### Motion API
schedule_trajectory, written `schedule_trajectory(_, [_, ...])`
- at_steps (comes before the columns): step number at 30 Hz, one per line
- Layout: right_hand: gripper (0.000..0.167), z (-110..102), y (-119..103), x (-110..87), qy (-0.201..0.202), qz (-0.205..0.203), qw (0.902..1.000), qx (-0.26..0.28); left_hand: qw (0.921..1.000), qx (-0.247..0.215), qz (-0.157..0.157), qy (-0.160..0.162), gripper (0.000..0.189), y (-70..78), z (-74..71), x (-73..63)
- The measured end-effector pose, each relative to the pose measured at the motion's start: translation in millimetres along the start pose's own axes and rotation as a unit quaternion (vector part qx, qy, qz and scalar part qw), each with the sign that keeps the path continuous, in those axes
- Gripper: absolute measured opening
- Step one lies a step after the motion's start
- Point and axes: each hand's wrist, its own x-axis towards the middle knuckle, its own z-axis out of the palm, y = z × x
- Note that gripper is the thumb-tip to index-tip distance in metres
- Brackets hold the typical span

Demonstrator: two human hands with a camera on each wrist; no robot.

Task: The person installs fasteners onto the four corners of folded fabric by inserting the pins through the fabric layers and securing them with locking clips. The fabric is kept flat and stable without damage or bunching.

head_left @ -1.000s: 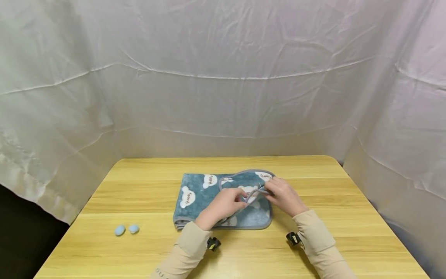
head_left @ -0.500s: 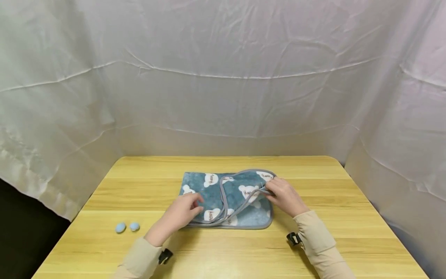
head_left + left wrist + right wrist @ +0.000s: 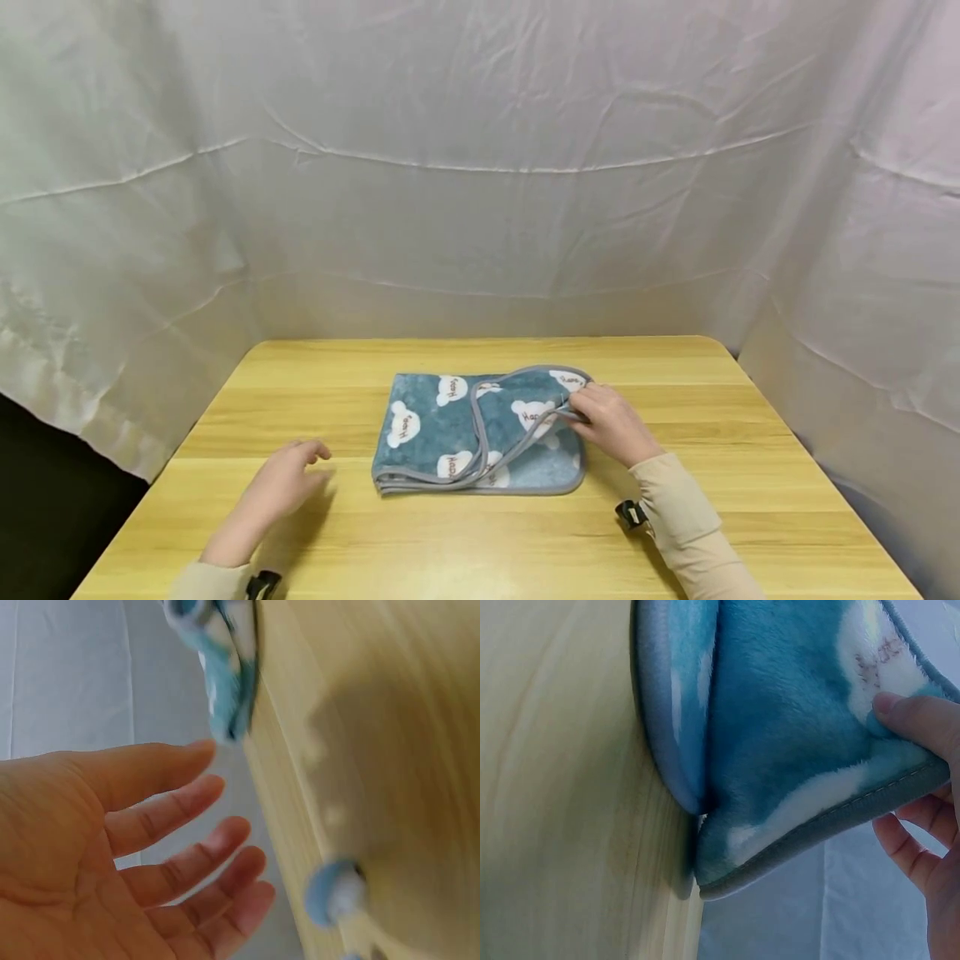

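A folded teal blanket [image 3: 427, 417] with white bear heads and grey binding lies near the middle of the table [image 3: 450, 550], apart from its far edge and well in from both side edges. Its right part has an edge lifted and held by the right hand [image 3: 611, 425]: in the right wrist view the thumb presses on the plush face while fingers bend behind the bound hem, their tips partly hidden by the cloth, and the rest of that hand runs out of the picture. How many layers are in that grip cannot be told. Brown lettering on the bear heads is small, turned or blurred. The left hand [image 3: 281, 483] is released, fingers loosely spread and slightly bent, above the table toward its left edge, well apart from the blanket, with a shadow beside it. In the left wrist view a small blue-and-white object [image 3: 334, 892], blurred, sits on the tabletop, and a second blue piece [image 3: 351, 958] is cut by the bottom border; neither can be made out in the head view, where the hand and forearm block part of the wood. Both beige sleeves [image 3: 678, 500] and the table's near corners fall outside the head view, and the black device [image 3: 262, 585] at the left wrist is partly cut off.
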Motion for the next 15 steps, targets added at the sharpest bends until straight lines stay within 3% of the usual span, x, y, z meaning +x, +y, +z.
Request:
schedule_trajectory(6, [0.034,0.1,-1.3,0.6,-0.003,0.005,1.0,0.002,0.9982,0.017,-0.054,-0.017,0.026,-19.9,-7.8,-11.9])
schedule_trajectory(12, [0.033,-1.6,-2.4,1.5,-0.011,0.015,0.9998,0.006,0.9945,0.005,-0.097,-0.04,0.023,-26.2,-8.4,-13.1])
schedule_trajectory(15, [0.034,-1.5,-2.4,1.4,-0.011,0.014,0.9998,0.005,0.9937,-0.001,-0.103,-0.043,0.02,-27.7,-5.8,-13.3])
